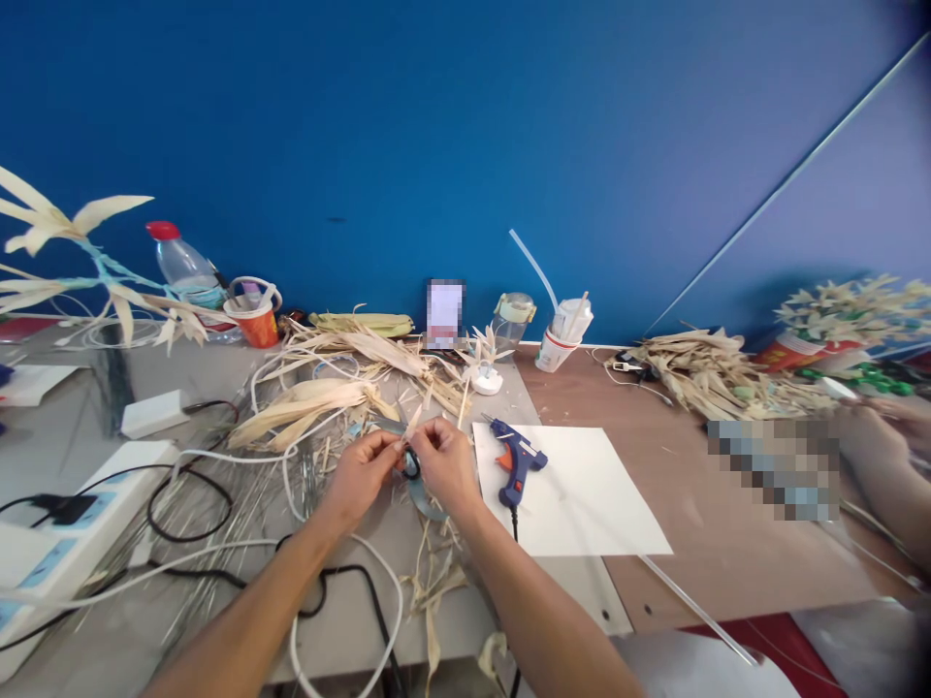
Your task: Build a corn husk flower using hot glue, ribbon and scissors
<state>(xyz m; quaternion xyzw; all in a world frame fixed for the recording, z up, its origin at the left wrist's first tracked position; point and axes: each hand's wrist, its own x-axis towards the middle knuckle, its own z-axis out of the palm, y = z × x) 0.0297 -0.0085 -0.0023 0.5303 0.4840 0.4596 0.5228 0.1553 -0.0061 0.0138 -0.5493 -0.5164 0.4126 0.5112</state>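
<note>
- My left hand and right hand pinched a thin dry leaf.
- A red cup held something purple.
- A white cup held a long clear stick.

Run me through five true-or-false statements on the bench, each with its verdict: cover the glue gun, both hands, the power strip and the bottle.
1. The glue gun lies on the white sheet. True.
2. The left hand rests on the glue gun. False: it is close to the right hand, with a pale piece showing between them.
3. The power strip is right of the white sheet. False: it is left of the sheet, at the picture's left edge.
4. The bottle has a red cap. True.
5. The glue gun's trigger is green. False: it is orange.
</note>
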